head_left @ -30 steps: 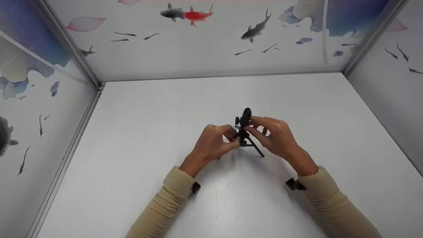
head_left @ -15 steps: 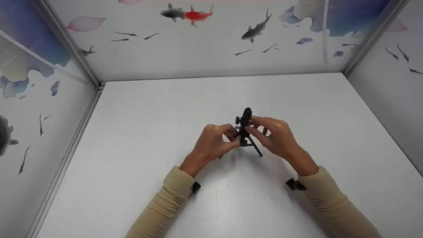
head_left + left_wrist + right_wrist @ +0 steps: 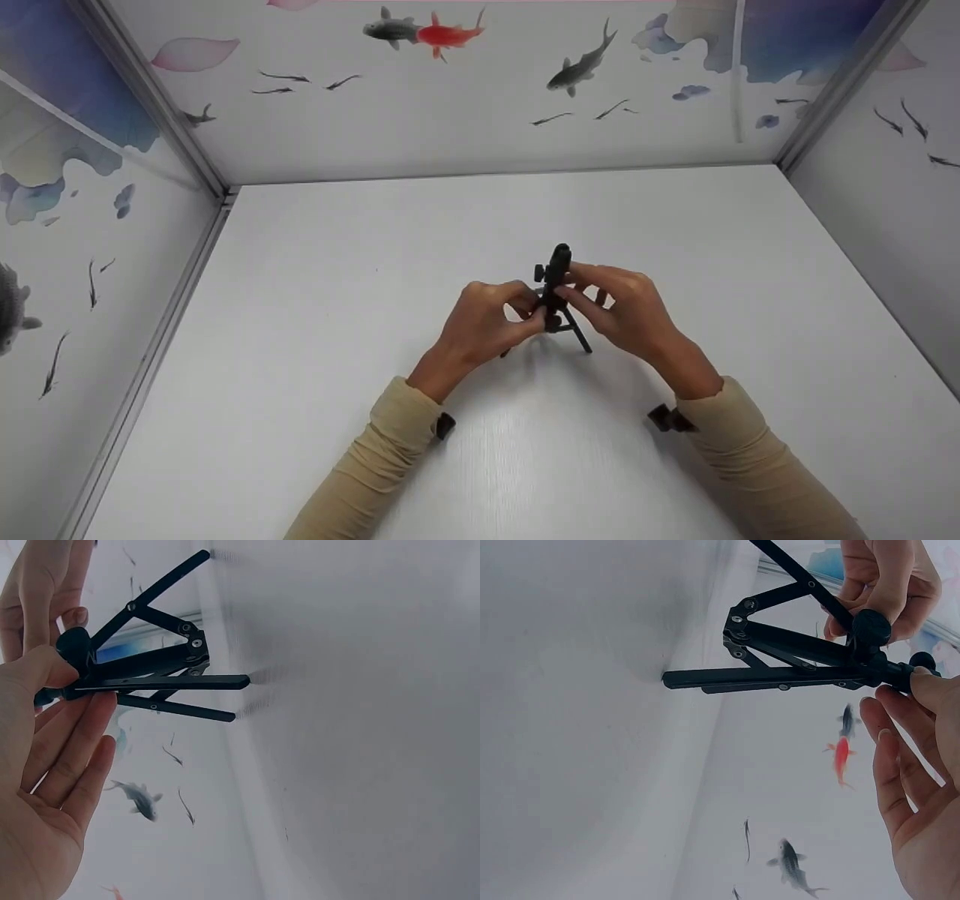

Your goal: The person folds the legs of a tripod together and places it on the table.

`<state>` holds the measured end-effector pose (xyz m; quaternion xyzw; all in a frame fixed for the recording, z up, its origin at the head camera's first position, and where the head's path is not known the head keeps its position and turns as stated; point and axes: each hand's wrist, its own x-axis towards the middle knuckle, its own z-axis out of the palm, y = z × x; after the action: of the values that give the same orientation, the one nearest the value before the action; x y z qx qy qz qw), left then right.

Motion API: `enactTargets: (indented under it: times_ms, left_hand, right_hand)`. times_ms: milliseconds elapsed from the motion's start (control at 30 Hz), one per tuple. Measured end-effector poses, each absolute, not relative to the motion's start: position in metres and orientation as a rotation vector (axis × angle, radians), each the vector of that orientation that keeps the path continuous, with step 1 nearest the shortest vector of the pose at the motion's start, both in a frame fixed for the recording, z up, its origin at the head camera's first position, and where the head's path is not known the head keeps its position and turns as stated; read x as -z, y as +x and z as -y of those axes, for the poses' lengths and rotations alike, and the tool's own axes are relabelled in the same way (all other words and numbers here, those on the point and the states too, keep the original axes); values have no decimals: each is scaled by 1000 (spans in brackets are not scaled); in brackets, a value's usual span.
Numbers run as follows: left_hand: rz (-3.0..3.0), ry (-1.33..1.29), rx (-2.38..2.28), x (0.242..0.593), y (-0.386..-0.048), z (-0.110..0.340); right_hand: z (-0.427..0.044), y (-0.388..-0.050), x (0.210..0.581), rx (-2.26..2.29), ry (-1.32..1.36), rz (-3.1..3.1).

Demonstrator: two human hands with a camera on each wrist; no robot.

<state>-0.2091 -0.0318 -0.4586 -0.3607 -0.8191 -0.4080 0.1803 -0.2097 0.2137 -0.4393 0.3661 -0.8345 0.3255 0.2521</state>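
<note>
A small black tripod point(image 3: 560, 262) stands between the two hands in the head view, its legs partly spread. The left hand point(image 3: 484, 322) pinches it low, around the hub where the legs meet; in the left wrist view the thumb lies against the round knob point(image 3: 73, 645). From the other side, the right hand point(image 3: 630, 307) holds the upper column. Its thumb and fingertips pinch the narrow shaft point(image 3: 896, 676) in the right wrist view. The leg tips point(image 3: 238, 681) point at the table, and the hinged braces point(image 3: 739, 626) show. Fingers partly hide the hub in the head view.
The white table point(image 3: 337, 247) lies under the hands. White panels with painted fish point(image 3: 450, 36) enclose it at the back and both sides, joined by grey metal posts point(image 3: 142, 90). A black device point(image 3: 670, 418) sits at each sleeve cuff.
The tripod's visible legs have drawn slightly inward, their tips coming closer together. Both hands keep their hold and stay nearly in place.
</note>
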Motion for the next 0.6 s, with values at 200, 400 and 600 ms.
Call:
enactTargets:
  times_ms: [200,400,600]
  left_hand:
    - [2290,-1025,1169,458,-209,32]
    - [2285,-1026,1165,458,-209,32]
    - [2285,-1022,1179,458,-208,32]
  right_hand:
    - [-213,-210,439,-894,995,2267]
    - [-213,-210,440,-895,995,2264]
    - [-213,-210,440,-899,1007,2259]
